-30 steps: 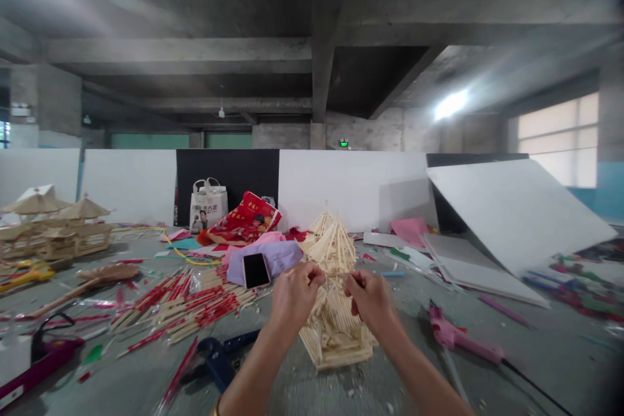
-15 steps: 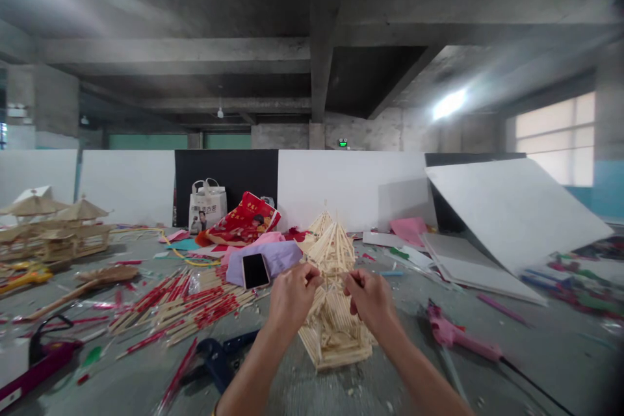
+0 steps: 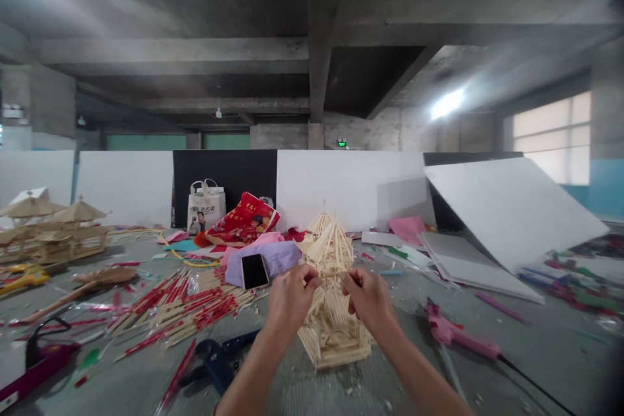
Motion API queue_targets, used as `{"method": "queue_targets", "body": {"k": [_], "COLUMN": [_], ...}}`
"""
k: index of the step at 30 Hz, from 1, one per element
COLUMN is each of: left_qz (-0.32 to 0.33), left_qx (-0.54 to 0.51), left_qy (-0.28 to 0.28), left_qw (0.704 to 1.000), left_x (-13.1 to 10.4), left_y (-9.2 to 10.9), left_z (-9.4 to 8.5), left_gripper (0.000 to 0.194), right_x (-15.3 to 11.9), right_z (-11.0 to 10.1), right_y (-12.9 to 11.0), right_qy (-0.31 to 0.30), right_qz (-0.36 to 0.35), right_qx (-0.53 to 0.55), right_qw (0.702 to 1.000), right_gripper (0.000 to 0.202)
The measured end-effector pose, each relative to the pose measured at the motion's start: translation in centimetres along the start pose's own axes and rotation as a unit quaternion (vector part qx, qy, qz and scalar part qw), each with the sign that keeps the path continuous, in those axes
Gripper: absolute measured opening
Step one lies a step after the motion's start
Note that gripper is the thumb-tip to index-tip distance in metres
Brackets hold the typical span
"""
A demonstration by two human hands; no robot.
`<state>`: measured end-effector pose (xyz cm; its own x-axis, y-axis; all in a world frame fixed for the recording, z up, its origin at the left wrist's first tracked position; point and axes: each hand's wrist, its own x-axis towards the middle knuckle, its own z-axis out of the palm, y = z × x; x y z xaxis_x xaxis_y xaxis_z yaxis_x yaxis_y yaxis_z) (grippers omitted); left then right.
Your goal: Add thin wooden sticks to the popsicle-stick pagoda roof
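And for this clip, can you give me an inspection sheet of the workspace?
Surface: grey table, scattered with small scraps.
Job's things: pale stick-built model standing between the grips.
Clutter: loose red-and-tan sticks, phone, navy tool, pink glue gun.
Grips: left grip and right grip both pinched at the model; anything held is too small to tell.
Cables: black cord running from the glue gun out of frame.
Surroundings: white panel behind, lit ceiling lamp.
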<state>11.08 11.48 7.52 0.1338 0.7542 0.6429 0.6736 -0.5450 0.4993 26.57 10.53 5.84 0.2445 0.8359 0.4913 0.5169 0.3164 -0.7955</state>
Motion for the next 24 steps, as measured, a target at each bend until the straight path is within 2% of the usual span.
{"method": "queue_targets", "body": {"k": [24], "left_qz": [-0.002], "left_qx": [0.014], "left_qy": [-0.009], "left_qw": [1.0], "left_x": [-0.01], "left_y": [0.04], "left_z": [0.21], "left_gripper": [0.012], "right_x": [0.27], "right_z": [0.53], "right_y": [0.21], "right_qy": [0.008], "right_qz": [-0.006], "right_qx": [0.015], "right_qw": [1.0], "right_gripper": [0.027]}}
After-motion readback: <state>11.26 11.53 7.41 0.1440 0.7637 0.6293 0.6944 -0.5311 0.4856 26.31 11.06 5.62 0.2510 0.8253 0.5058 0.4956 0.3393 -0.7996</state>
